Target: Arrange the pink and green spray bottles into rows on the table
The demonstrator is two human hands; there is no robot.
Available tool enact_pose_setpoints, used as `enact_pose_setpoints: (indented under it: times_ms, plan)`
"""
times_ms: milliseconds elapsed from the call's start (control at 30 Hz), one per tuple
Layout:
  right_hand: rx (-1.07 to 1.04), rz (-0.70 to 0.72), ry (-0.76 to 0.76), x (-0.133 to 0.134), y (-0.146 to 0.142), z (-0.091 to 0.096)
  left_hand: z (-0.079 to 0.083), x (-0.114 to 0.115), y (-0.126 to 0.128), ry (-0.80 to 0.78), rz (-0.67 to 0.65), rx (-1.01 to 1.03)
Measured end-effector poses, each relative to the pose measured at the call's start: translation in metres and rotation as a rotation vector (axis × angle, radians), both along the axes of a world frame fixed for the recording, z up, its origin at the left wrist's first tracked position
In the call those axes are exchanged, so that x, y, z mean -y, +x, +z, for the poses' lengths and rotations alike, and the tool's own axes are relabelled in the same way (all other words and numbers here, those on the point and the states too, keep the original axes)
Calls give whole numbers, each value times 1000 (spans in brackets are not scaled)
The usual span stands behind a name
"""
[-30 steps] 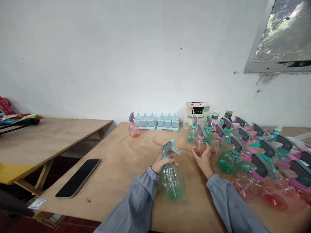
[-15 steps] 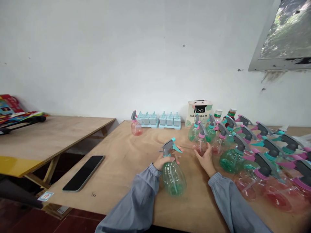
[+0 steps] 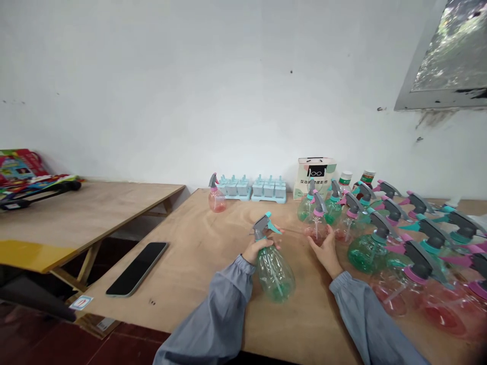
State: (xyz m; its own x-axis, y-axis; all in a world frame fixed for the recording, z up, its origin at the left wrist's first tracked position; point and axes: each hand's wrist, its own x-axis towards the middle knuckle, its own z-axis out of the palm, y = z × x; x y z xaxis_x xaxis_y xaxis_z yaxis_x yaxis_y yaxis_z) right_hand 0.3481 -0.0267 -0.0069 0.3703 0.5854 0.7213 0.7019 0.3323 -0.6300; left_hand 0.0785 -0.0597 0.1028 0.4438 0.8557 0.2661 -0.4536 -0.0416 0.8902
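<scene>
My left hand (image 3: 258,249) is wrapped round the neck of a clear green spray bottle (image 3: 277,276) with a grey and turquoise trigger head. The bottle leans, its head to the upper left, with a little green tint at its base. Against the lower body of a clear pink spray bottle (image 3: 316,227), my right hand (image 3: 326,251) has its thumb on the left and fingers on the right. That bottle stands upright among others; some fingertips are hidden. Close by on the right is another green spray bottle (image 3: 367,253).
Several more pink and green spray bottles crowd the right side. A lone pink spray bottle (image 3: 217,200), pale blue popsicle moulds (image 3: 269,190) and a paper bag (image 3: 314,175) stand along the wall. A phone (image 3: 137,268) lies on the left of the wooden table (image 3: 190,243).
The green bottle in my left hand has tilted more, its base swinging slightly right and up. My right hand stays at the pink bottle. The view has shifted slightly.
</scene>
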Motion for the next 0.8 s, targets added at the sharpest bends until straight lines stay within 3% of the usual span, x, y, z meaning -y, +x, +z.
enact_pose_setpoints:
  times_ms: [133, 333, 500, 633, 700, 800]
  plan:
    - [15, -1, 19, -1, 1, -1, -1, -4, -3, -57, 71, -43]
    - [49, 13, 9, -2, 2, -2, 4, 1, 1, 58, 27, -40]
    - [109, 20, -24, 1, 1, -1, 11, 1, 2, 10, 258, -49]
    - [96, 3, -29, 1, -1, 1, 29, -5, -33, 190, 413, -335]
    - [75, 6, -33, -1, -1, 2, 39, -13, -63, 315, 595, -459]
    - [59, 33, -65, -5, 0, 5, 49, -33, -112, 325, 841, -642]
